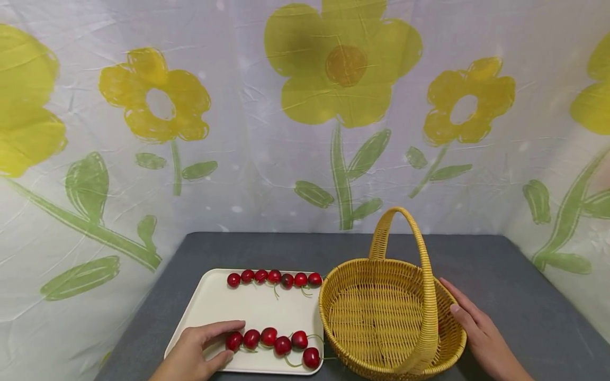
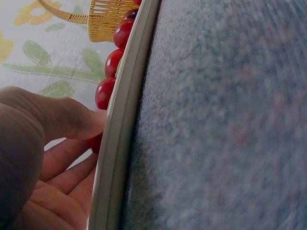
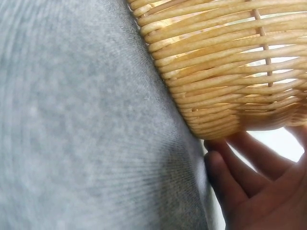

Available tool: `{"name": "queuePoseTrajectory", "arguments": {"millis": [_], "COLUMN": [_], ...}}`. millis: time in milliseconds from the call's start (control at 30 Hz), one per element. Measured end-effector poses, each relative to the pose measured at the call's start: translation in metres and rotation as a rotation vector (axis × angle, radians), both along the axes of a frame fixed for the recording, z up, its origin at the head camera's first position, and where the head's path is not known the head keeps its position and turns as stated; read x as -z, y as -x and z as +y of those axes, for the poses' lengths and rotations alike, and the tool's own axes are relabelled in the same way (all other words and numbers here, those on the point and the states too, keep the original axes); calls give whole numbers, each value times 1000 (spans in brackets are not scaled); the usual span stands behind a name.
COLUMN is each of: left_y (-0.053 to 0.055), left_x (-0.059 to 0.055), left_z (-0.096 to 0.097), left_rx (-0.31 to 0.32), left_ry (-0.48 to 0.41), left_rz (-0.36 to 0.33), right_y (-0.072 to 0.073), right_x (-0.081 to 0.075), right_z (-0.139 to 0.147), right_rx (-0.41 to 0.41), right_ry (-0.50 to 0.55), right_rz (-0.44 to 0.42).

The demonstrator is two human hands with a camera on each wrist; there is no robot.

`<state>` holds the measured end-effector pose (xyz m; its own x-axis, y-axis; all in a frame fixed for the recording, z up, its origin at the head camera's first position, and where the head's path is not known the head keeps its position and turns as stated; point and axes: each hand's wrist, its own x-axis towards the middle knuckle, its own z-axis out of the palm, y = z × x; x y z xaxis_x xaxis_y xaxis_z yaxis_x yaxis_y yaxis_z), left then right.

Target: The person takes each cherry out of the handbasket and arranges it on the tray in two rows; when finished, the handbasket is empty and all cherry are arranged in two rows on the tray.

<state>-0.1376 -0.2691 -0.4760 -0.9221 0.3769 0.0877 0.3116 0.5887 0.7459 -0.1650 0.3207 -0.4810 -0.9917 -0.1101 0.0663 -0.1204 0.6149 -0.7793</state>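
My left hand is at the front left of a white tray. Its thumb and forefinger stand on either side of the leftmost cherry in the front row, wider apart than the cherry. In the left wrist view, the thumb partly hides this cherry. My right hand rests against the right side of a yellow wicker basket, fingers along its outside and thumb at the rim. Straight fingers reach the basket's lower wall in the right wrist view. A bit of red shows inside, beside the handle.
A second row of several cherries lies along the tray's back edge. The basket's tall arched handle rises above its rim, close to the tray's right side. A grey table lies beneath, with a flowered cloth behind.
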Motion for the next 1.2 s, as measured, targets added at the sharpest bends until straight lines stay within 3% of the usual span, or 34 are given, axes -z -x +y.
{"name": "queuePoseTrajectory", "arguments": {"millis": [100, 233, 333, 467, 633, 800, 867, 1033, 1200], "left_y": [-1, -4, -7, -5, 11, 32, 41, 65, 84], "left_x": [-3, -12, -23, -50, -78, -92, -96, -112, -125], "left_z": [0, -1, 1, 19, 61, 115, 139, 195, 247], "left_rx": [-18, -39, -3, 90, 212, 330, 378, 449, 494], "left_ry": [-30, -87, -139, -250, -330, -358, -365, -331, -200], "left_rz": [5, 87, 142, 76, -5, -55, -45, 19, -39], "right_y": [-1, 0, 0, 0, -1, -2, -2, -1, -3], "right_x": [0, -2, -3, -5, -4, -3, -3, -2, -2], "right_z": [0, -3, -4, -4, -2, -1, -1, -3, -3], "right_rx": [7, -6, -21, -19, -11, -13, -8, -12, -3], "right_ry": [-15, 17, 53, 57, 57, 91, 93, 90, 78], "right_rz": [-9, -37, -47, -50, -53, -63, -65, -35, -13]}}
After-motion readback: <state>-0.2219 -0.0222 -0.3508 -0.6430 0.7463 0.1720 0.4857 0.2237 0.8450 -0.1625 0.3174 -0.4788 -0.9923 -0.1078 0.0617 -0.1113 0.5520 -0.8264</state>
